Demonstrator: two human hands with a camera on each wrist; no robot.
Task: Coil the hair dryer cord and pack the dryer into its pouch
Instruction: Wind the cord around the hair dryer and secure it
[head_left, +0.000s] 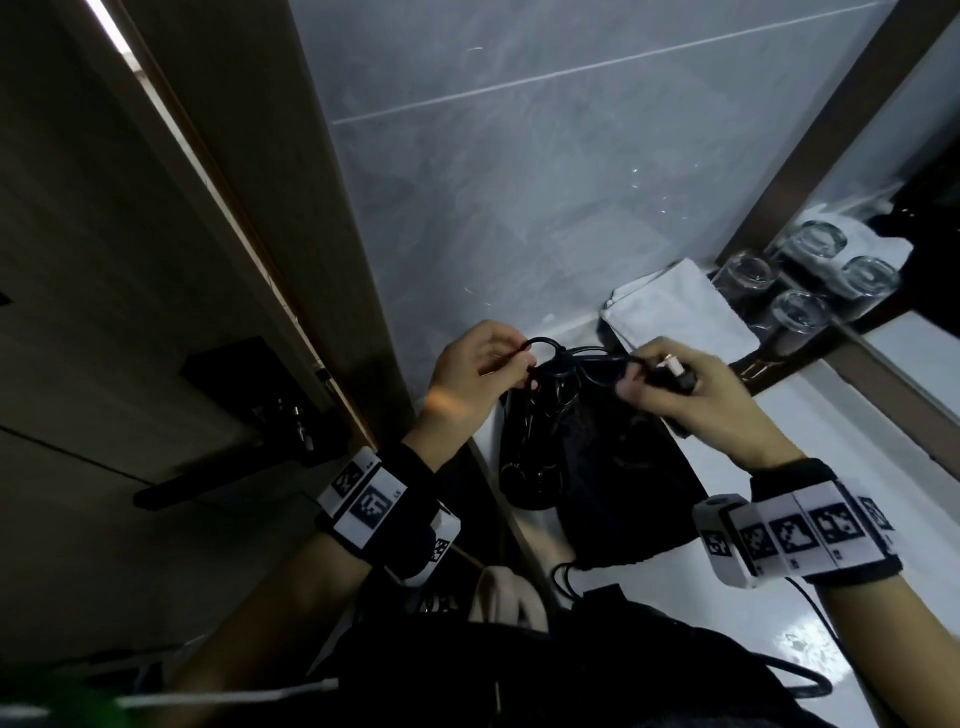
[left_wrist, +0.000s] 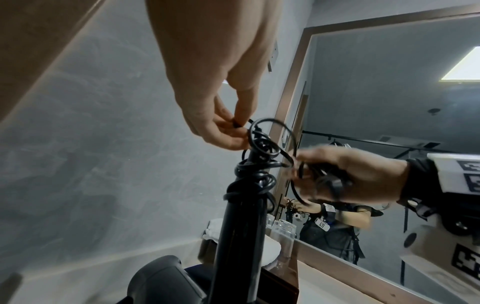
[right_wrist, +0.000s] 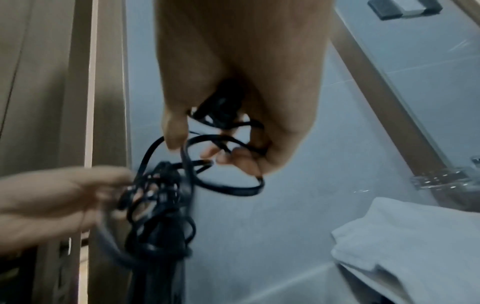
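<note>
- The right hand (head_left: 696, 395) is raised above the counter with its fingers curled round the plug end of the black cord (left_wrist: 262, 148); one metal prong (head_left: 670, 362) sticks out past the thumb.
- The left hand (head_left: 475, 374) is held at the same height, wrist bent, pinching one loop of the cord between thumb and forefinger.
- Both wrists wear bands with black-and-white markers.
- One black hair dryer (left_wrist: 241, 236) stands handle-up between the hands, its head down on the white counter (head_left: 831, 415); several turns of cord are wound loosely round the top of the handle.
- One black pouch (head_left: 623, 483) lies flat on the counter, just beside the dryer and under the right hand.
- Further off, one folded white towel (head_left: 680, 306) lies on a dark tray.
- Beyond it, two upturned glasses (head_left: 743, 280) stand against the mirror (left_wrist: 389, 102), which doubles them.
</note>
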